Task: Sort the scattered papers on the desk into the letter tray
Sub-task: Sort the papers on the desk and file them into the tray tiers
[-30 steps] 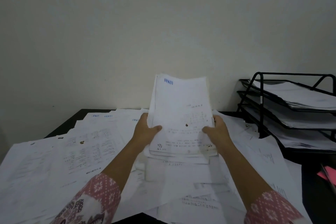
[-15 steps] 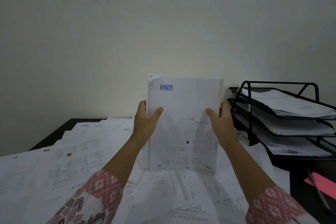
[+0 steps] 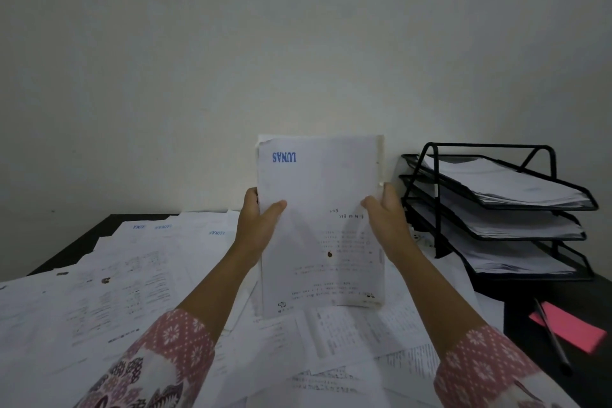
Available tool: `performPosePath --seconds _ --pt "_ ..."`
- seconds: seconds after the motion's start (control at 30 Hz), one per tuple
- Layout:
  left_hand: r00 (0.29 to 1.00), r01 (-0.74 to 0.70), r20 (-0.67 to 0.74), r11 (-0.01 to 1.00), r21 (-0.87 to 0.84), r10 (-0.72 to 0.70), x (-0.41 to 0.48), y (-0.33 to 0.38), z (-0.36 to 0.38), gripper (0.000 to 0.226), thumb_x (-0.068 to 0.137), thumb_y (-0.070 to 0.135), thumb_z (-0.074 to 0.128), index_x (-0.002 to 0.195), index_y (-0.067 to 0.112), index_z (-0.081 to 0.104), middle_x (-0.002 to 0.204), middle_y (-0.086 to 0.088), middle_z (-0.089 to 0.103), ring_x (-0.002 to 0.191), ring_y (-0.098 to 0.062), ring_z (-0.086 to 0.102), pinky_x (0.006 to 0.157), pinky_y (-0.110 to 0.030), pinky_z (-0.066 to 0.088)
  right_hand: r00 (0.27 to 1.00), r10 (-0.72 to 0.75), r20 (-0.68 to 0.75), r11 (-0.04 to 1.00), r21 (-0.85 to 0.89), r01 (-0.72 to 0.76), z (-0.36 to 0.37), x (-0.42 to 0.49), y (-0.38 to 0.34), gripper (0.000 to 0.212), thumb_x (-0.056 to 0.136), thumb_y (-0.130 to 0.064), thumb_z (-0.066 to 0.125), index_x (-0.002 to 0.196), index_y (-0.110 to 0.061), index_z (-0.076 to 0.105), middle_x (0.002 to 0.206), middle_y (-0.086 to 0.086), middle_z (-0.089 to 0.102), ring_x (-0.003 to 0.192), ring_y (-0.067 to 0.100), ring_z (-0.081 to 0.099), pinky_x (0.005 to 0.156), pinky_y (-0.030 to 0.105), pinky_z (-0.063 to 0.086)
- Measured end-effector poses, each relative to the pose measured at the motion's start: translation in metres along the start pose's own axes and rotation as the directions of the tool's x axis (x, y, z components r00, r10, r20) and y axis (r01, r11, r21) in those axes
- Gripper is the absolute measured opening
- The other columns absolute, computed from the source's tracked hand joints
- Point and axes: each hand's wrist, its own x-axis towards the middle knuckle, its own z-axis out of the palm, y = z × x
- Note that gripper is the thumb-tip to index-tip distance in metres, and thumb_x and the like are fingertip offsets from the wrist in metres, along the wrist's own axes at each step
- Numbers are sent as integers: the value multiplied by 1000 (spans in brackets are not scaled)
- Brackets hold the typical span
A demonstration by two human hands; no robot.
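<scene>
Dark desk (image 3: 82, 242) surface carries scattered papers (image 3: 132, 281). Left hand (image 3: 256, 225) and right hand (image 3: 385, 222) grip an upright paper stack (image 3: 321, 228); the letter tray (image 3: 496, 209) stands rightward, nearer the right hand.

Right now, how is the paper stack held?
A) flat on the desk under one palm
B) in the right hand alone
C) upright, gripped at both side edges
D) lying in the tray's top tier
C: the left hand and right hand each grip a side edge of the upright paper stack.
</scene>
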Motion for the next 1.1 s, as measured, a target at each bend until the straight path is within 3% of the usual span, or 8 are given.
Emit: performPosePath --seconds 0.2,0.4,0.53,0.63,0.77,0.9,1.0,1.1 --pt "1000 -21 5 999 49 21 -2 3 15 22 95 11 50 115 19 44 102 3 54 86 -13 55 66 -24 45 999 35 0 999 -17 -35 -13 0 5 19 92 -6 47 109 -7 41 94 7 49 80 18 49 61 29 43" --pt "998 -35 57 998 48 32 3 10 35 21 92 13 55 111 18 46 99 4 57 90 -16 58 75 -29 51 997 44 -59 998 36 -42 -41 4 6 10 95 -22 48 105 -20 52 100 7 60 87 19 58 80 39 51" --pt "988 -37 153 998 55 28 5 14 52 21 93 15 55 112 19 46 97 9 56 86 -10 57 67 -22 49 993 -7 -118 999 42 13 -63 10 2 16 98 -25 46 112 -18 49 95 -3 57 83 12 56 67 26 46" --pt "968 45 244 998 49 -56 8 16 68 24 93 19 56 115 19 44 102 4 57 87 -10 58 66 -23 48 990 -29 -135 999 -28 25 -82 15 5 13 96 -24 48 105 -15 51 94 1 56 82 15 54 68 28 45" --pt "922 101 355 981 167 -156 4 12 86 28 94 15 52 119 15 39 106 0 53 89 -13 55 67 -24 47 984 131 -122 989 -54 -138 -107 17 20 16 96 -22 47 108 -12 50 87 -2 53 75 13 50 60 25 39" --pt "889 76 401 934 348 -221 -6 0 106 39 95 13 50 131 14 36 113 -1 48 97 -18 50 68 -25 44 942 310 -132 941 -99 -323 -131 16 46 14 95 -16 46 98 -4 53 90 11 53 74 21 49 63 27 37" --pt "847 152 440 928 339 -299 -14 -11 125 44 95 17 53 135 14 35 122 -2 52 102 -20 54 78 -31 48 905 394 -161 903 -116 -413 -152 13 65 18 93 -6 43 102 0 57 94 13 57 81 25 52 69 30 40" --pt "805 194 482 922 336 -345 -24 -20 141 48 95 19 53 138 15 33 130 -6 51 105 -22 55 82 -34 50 875 440 -202 869 -151 -472 -171 11 74 22 93 -3 43 107 4 58 91 12 52 65 18 45 59 27 36"
